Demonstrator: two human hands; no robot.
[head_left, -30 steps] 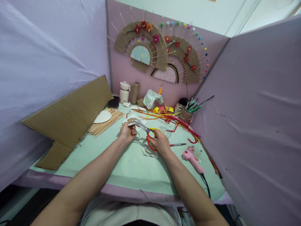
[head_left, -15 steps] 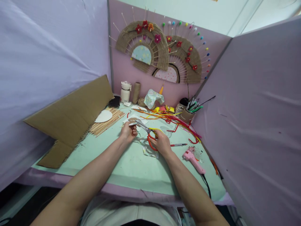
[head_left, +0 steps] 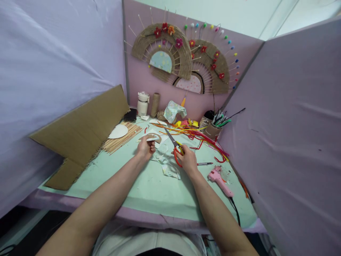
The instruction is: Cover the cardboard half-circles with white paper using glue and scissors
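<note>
Red-and-yellow-handled metal scissors: shifting right
Right hand: gripping their handles
Left hand: pinching a thin, flat white piece

Nothing here can be read — no label, brand, number or sign is legible.

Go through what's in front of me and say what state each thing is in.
Scissors: in right hand, blades seemingly closed
White piece: held in left hand
Bottle: upright, lid on
Brown roll: upright
Patterned cloth: crumpled
Sticks: loosely spread
Pen: lying flat
Glue gun: lying down, cord attached; whether on, can't tell
</note>
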